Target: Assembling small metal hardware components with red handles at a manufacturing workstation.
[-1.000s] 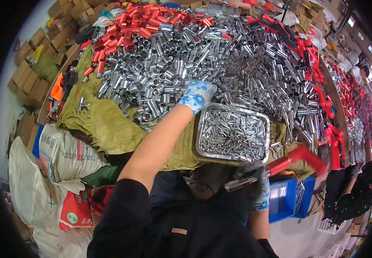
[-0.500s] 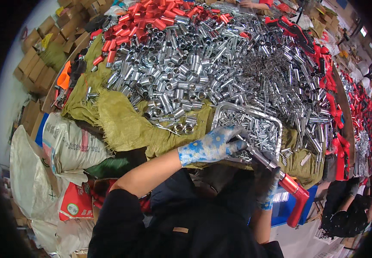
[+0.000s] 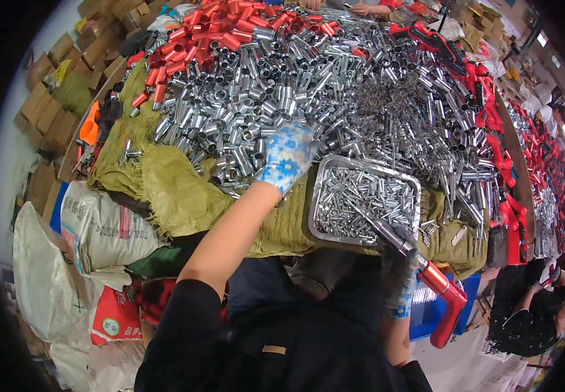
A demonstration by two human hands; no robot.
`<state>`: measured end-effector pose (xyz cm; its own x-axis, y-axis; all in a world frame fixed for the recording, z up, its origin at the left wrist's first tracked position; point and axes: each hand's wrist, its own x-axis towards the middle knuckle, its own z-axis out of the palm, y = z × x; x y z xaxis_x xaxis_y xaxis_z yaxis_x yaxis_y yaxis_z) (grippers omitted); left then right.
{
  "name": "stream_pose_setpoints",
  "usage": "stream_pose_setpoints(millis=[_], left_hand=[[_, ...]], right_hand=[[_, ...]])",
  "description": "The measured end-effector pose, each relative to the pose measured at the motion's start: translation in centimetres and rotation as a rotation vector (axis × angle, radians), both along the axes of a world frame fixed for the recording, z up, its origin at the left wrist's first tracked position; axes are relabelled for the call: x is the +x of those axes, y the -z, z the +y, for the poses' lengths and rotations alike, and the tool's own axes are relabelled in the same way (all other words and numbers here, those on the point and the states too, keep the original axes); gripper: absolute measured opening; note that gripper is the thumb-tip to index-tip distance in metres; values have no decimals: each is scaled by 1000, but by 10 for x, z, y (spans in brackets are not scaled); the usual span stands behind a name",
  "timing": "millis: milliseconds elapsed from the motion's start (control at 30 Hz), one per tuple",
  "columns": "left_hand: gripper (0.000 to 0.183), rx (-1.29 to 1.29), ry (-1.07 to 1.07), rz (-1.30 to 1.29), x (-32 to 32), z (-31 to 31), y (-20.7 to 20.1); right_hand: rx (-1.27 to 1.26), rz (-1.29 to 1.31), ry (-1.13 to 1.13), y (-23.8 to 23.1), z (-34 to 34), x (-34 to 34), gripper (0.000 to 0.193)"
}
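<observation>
My left hand, in a white glove with blue flowers, reaches onto the heap of shiny metal sleeves. Its fingertips are blurred among the parts, so I cannot see whether they grip anything. My right hand, gloved with dark finger fronts, is wrapped round a red-handled tool. The tool has a chromed, stepped barrel and a bent red grip, and slants with its thin tip over the metal tray. Several small metal pins fill that tray.
Red tubes lie piled at the far left of the heap, and springs lie to its right. Red grip parts line the right edge. White sacks stand left, and a blue bin stands below right. Another person's hands show at the far edge.
My left hand has left the tool's tip and moved up and left to the metal sleeves. My right hand still holds the tool in nearly the same place.
</observation>
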<state>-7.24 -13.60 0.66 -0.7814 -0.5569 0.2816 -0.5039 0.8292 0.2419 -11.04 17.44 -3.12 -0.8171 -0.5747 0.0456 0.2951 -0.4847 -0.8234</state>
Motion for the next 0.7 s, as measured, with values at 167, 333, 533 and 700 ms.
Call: stream_pose_setpoints(millis=[167,333,533,700], left_hand=[[24,76,60,85,3,-1,8],[37,1122,385,322,32,84,-30],[32,1345,436,17,34,125,-21],[39,936,829,255,39,130,-21]], right_hand=[[22,-102,68,-1,7,1,60],[90,-55,127,6,15,-9,62],[129,5,64,11,17,-5,54],[195,-10,129,0,16,0,53]])
